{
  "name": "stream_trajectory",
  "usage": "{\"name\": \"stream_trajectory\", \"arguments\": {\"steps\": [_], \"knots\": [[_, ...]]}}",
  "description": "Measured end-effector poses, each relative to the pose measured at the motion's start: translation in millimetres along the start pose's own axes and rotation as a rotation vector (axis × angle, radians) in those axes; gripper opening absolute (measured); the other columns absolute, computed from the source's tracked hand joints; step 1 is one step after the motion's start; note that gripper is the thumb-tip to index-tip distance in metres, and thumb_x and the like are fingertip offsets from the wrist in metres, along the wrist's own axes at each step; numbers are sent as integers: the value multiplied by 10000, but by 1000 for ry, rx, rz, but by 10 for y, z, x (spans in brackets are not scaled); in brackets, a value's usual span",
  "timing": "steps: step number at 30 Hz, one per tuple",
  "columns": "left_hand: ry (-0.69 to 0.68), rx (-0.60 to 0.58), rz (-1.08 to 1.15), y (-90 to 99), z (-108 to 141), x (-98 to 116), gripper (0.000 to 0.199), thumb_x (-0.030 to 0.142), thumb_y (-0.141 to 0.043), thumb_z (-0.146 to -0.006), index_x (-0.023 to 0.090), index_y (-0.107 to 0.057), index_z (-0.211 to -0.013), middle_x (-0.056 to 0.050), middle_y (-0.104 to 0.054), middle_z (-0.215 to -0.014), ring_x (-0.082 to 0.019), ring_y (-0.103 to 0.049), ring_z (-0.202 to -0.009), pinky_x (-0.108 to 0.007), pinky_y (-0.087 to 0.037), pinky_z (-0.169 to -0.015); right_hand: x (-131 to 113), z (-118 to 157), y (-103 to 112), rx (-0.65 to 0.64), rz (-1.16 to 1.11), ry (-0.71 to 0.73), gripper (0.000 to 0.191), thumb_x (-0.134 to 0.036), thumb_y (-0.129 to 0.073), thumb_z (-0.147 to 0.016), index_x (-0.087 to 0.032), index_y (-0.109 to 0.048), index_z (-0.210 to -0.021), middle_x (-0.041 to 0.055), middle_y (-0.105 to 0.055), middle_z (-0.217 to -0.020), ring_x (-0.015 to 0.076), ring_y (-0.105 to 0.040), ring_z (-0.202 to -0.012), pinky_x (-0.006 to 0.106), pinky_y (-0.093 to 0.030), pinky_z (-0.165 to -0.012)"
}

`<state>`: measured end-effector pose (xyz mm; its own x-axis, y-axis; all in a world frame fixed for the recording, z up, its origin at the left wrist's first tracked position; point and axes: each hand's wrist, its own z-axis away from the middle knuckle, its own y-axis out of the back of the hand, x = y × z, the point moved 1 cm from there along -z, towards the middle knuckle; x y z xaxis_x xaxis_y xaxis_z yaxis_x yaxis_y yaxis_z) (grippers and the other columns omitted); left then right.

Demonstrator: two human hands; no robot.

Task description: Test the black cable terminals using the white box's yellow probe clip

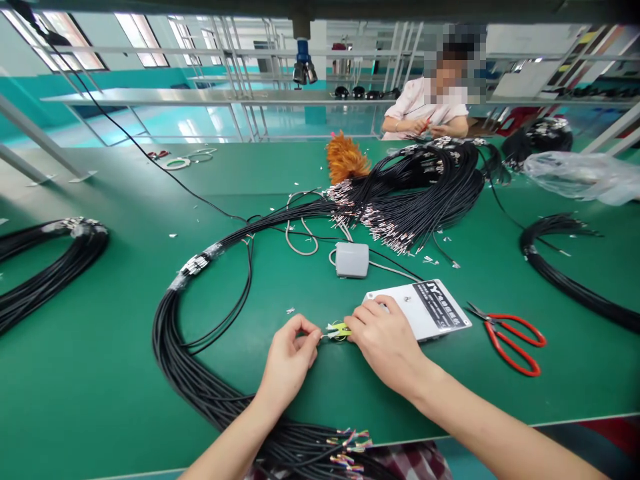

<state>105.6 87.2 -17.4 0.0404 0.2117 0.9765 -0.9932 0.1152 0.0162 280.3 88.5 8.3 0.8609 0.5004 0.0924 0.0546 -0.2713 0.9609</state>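
Observation:
Near the front middle of the table, my left hand [293,357] is closed in a pinch on a thin, pale wire end [324,335]. A small yellow-green clip [341,330] faces it, with the wire reaching its whitish tip. My right hand [385,337] has its thumb and fingers closed on the back of that clip. Its upper fingers lie over the left edge of a white box [440,308] with a dark printed label. Beneath my left forearm runs a thick bundle of black cables [193,363], ending in coloured wire tips [350,443].
Red-handled scissors [515,340] lie right of the box. Behind it sits a grey pedal-like block [352,260]. A large heap of black cables [440,200], an orange duster [345,159] and a plastic bag [585,175] are farther back. A co-worker [425,110] sits across the table.

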Motion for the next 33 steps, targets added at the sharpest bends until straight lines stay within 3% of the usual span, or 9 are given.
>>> {"name": "stream_trajectory", "arguments": {"steps": [7,14,20,24,28,30,33], "knots": [[-31,26,-55,-56,-90,-122,245,391,-599,-776,200,-471,-690,110,-373,-469,-62,-323,-395,-180,-213,-405,41,-67,41,-36,-38,16,132,-128,-747,-780,-200,-661,-710,-12,-658,-706,180,-563,-765,363,-303,-842],[-33,25,-117,-104,-99,-98,210,361,-580,-789,199,-482,-700,105,-377,-473,-68,-335,-407,-178,-198,-410,31,-79,58,-79,-37,17,146,-118,-707,-802,-197,-651,-693,-8,-655,-692,182,-578,-771,378,-312,-893],[-30,22,-156,-107,-97,-88,208,363,-572,-799,202,-482,-705,108,-373,-462,-70,-325,-400,-183,-192,-408,16,-90,152,-99,-76,-18,135,-244,-771,-780,-171,-664,-817,35,-704,-837,237,-607,-893,456,-305,-945],[-33,18,-146,-90,-107,-94,203,358,-584,-795,199,-492,-709,99,-401,-479,-74,-346,-414,-180,-218,-412,165,224,320,126,-219,-105,249,-258,-708,-859,-198,-626,-1087,37,-716,-1110,237,-605,-1041,450,-327,-962],[-41,10,-119,-71,-111,-121,192,342,-604,-787,193,-512,-708,92,-415,-487,-75,-353,-422,-177,-226,-413,282,807,345,456,-274,-308,155,-108,-565,-919,-208,-595,-1034,66,-719,-1121,224,-596,-1045,419,-402,-921],[-46,10,-112,-65,-109,-137,192,339,-609,-789,191,-517,-707,90,-418,-493,-75,-359,-429,-175,-230,-417,241,1004,277,440,-303,-324,160,-78,-537,-914,-203,-581,-1003,89,-699,-1189,242,-569,-1099,426,-408,-923],[-48,7,-113,-60,-104,-140,186,338,-604,-791,193,-520,-711,91,-413,-490,-77,-358,-428,-175,-232,-416,117,1070,159,417,-288,-288,164,-61,-526,-911,-210,-583,-949,77,-698,-1227,262,-554,-1149,443,-382,-935]]}}
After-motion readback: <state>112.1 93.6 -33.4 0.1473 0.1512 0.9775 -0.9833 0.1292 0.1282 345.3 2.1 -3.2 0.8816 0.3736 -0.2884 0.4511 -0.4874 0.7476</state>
